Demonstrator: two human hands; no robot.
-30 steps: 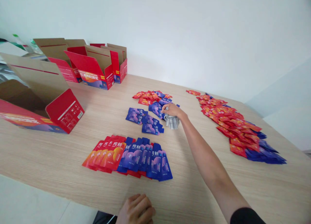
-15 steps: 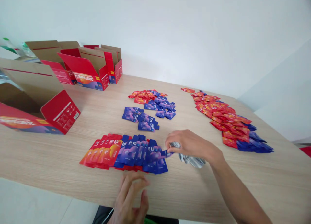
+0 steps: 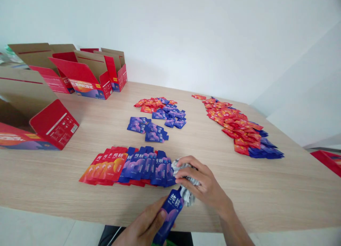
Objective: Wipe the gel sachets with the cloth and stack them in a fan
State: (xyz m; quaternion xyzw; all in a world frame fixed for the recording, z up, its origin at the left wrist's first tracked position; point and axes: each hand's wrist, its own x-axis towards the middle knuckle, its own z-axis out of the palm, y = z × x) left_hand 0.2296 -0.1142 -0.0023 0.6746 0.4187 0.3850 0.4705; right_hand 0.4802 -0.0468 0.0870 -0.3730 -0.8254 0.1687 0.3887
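Note:
My left hand (image 3: 150, 221) grips a blue pouch (image 3: 170, 214) printed with purple fruit, tilted over the table's front edge with its narrow neck up. In my right hand (image 3: 201, 182) is a crumpled grey-and-white striped cloth (image 3: 188, 195), close against the pouch's neck; whether cloth and neck touch is hard to see. Just left of the cloth lies a fanned row of pouches, orange-red pouches (image 3: 113, 166) on the left and blue pouches (image 3: 140, 164) on the right. My right fingers curl round the cloth.
Behind the row lie loose blue pouches (image 3: 156, 133) and a small mixed pile (image 3: 170, 112). A long heap of red and blue pouches (image 3: 231, 121) lies at the right. Open red cartons (image 3: 87, 79) stand at the back left, and a nearer open carton (image 3: 57, 127) at the left edge.
A blue pouch has moved from the row's right end into my left hand, which was empty and is now closed on it. My right hand and cloth have come nearer, beside its neck.

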